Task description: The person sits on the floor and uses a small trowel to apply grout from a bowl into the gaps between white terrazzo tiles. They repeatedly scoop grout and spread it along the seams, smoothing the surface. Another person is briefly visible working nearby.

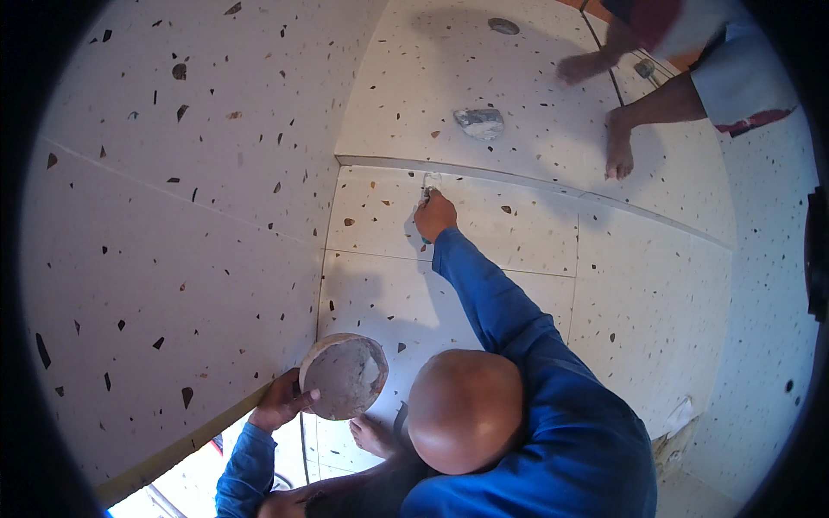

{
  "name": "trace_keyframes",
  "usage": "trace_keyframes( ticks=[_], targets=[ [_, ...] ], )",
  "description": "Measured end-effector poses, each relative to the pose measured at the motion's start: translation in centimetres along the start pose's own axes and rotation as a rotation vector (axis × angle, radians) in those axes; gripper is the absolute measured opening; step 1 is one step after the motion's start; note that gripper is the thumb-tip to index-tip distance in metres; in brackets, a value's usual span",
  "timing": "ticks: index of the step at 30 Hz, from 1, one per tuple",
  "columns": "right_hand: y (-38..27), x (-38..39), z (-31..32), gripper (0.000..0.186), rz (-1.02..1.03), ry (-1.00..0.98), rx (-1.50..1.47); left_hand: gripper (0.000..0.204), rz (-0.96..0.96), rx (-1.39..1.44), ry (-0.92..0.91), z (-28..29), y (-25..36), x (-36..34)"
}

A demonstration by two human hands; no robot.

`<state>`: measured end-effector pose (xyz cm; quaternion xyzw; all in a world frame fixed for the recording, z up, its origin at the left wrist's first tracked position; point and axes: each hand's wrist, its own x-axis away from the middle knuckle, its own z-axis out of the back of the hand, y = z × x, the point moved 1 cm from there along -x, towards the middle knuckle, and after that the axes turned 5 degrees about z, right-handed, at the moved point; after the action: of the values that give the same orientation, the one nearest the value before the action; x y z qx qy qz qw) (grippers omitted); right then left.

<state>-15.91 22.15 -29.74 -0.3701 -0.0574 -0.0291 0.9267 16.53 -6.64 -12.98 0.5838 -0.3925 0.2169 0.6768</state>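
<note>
Tool, one: just beside the step, long axis roughly square to it, blade pointing its way; right hand, fingers wrapped round the handle. Bowl, one: well apart from the step, mouth up, left hand's fingers clasping its rim.

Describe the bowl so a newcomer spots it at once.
Start at the big speckled panel filling the left side, then go to its lower right corner. There the left hand holds the bowl. Unlike the flat dark chips nearby, it is round, hollow and grey inside.
</note>
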Motion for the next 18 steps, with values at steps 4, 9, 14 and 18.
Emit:
trace_keyframes(
  ticks=[4, 9, 14, 18],
  targets=[
    [0.2, 0.2, 0.1, 0.029, -0.013, -0.083, 0.040, 0.079, -0.004, -0.005, -0.005, -0.2, 0.7, 0.2],
    [-1.8, 1.6, 3.3, 0.030, 0.150, -0.306, 0.214, 0.080, -0.040, -0.021, 0.018, 0.4, -0.8, 0.6],
    [-2.1, -0.1, 5.9, 0.029, 0.306, -0.386, 0.410, 0.083, -0.018, -0.049, 0.026, 0.1, 0.0, 0.5],
    [-0.9, -4.5, 6.2, 0.028, 0.411, -0.397, 0.585, 0.085, -0.039, 0.006, -0.020, 0.1, -0.2, -0.1]
  ],
)
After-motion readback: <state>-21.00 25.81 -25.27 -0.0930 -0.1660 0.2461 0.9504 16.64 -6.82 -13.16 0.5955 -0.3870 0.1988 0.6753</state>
